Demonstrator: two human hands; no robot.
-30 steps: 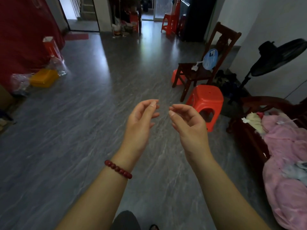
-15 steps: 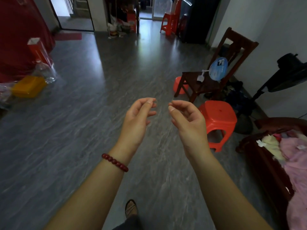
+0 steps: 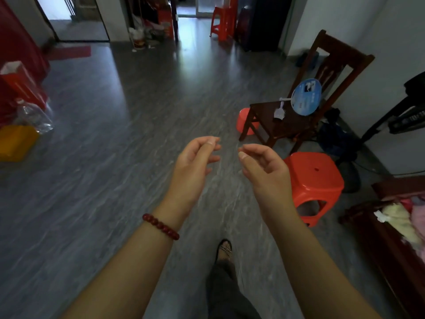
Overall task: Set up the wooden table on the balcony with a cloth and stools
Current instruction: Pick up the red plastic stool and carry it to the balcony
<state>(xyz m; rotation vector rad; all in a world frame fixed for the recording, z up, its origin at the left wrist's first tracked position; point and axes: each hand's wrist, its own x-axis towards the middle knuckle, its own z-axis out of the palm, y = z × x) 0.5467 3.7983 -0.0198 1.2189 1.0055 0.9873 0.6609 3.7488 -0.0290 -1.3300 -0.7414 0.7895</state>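
Hands fill the middle of the head view. The left hand (image 3: 195,166) and the right hand (image 3: 264,173) are held up side by side over the grey floor (image 3: 115,157), near each other but not touching. Their fingers are bent a little and loose, and they hold nothing. A band of dark red beads (image 3: 161,226) sits on the left wrist. Low down, one foot in a sandal (image 3: 225,248) is on the floor. A red plastic stool (image 3: 315,178) stands on the floor just to the right of the right hand, partly hidden by it. Just behind that stool is a dark wooden chair (image 3: 296,126). On its seat lie a round blue hand fan (image 3: 307,96) and a small white brush (image 3: 279,113). Something round and orange-red (image 3: 243,120) sits on the floor by the chair's front leg; I cannot tell what it is. A second red stool (image 3: 224,21) stands far off, by the doorway at the back of the room. On the left side are a yellow box (image 3: 16,143), a clear bottle (image 3: 34,117) and a red bag (image 3: 21,86). A black standing fan (image 3: 409,116) is at the right edge.
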